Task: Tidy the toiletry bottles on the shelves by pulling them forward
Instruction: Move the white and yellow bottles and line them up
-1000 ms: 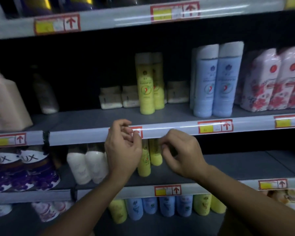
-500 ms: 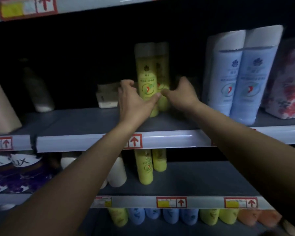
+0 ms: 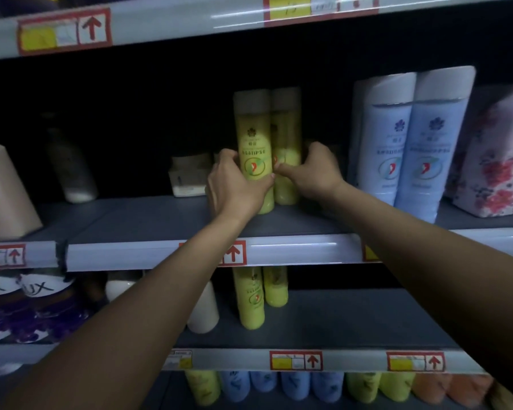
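On middle shelf: both hands now up among bottles, off shelf-edge strip fingered a second ago. Left hand curled round front yellow bottle; right hand wrapped on rear yellow bottle. Both upright, touching, set well back from edge. Pull forward looks imminent, not begun. Blue bottles to right, nearer front. Shelf below: more yellow bottles, also set back.
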Demonstrator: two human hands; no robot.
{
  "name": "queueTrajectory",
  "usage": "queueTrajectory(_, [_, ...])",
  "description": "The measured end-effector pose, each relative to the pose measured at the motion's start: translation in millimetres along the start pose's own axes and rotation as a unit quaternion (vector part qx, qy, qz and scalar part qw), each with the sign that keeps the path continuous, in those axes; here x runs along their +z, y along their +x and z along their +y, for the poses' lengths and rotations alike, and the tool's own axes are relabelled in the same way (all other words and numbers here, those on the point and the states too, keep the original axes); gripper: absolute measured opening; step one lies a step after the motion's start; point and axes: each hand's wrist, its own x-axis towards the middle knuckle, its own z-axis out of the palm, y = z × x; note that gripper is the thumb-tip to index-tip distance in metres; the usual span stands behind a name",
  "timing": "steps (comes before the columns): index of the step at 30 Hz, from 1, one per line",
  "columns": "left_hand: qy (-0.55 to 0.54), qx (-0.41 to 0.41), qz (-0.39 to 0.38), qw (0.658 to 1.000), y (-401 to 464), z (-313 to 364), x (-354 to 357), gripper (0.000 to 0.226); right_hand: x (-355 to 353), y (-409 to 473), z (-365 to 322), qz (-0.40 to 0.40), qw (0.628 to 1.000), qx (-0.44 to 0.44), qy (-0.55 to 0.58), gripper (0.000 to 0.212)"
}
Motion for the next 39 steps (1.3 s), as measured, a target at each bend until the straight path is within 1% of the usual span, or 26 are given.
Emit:
queueTrajectory(2, [-0.005,-0.002,0.007,1.000,-5,2,-6,0.058,-5,-7,1,0.016,1.000,-0.009,-0.006,0.052])
queueTrajectory(5, [-0.015,0.006,0.028,0.999,-17,4,-15,0.061,-11,-21,5,0.027,0.999,-0.041,0.009,0.055])
queueTrajectory(9, [-0.040,0.048,0.068,0.996,-37,5,-27,0.063,-20,-49,6,0.060,0.991,-0.106,0.050,0.065])
queueTrajectory(15, [-0.089,0.124,0.118,0.981,-69,21,-57,0.063,-46,-90,-9,0.112,0.975,-0.174,0.083,0.063])
queueTrajectory(19, [-0.096,0.136,0.118,0.979,-94,29,-77,0.063,-65,-122,-11,0.107,0.971,-0.189,0.104,0.063])
queueTrajectory(23, [-0.087,0.131,0.100,0.983,-124,20,-86,0.060,-71,-156,0,0.079,0.970,-0.173,0.154,0.060])
queueTrajectory(28, [-0.072,0.108,0.074,0.989,-163,-5,-80,0.060,-63,-197,30,0.054,0.979,-0.144,0.136,0.057])
queueTrajectory(32, [-0.050,0.101,0.044,0.993,-192,-26,-70,0.060,-51,-224,53,0.003,0.983,-0.108,0.152,0.057])
queueTrajectory(36, [-0.049,0.065,-0.002,0.997,-218,-46,-57,0.059,-42,-244,78,-0.013,0.990,-0.106,0.091,0.061])
queueTrajectory(39, [-0.054,0.021,-0.035,0.998,-235,-61,-46,0.058,-35,-253,97,-0.045,0.994,-0.082,0.062,0.060])
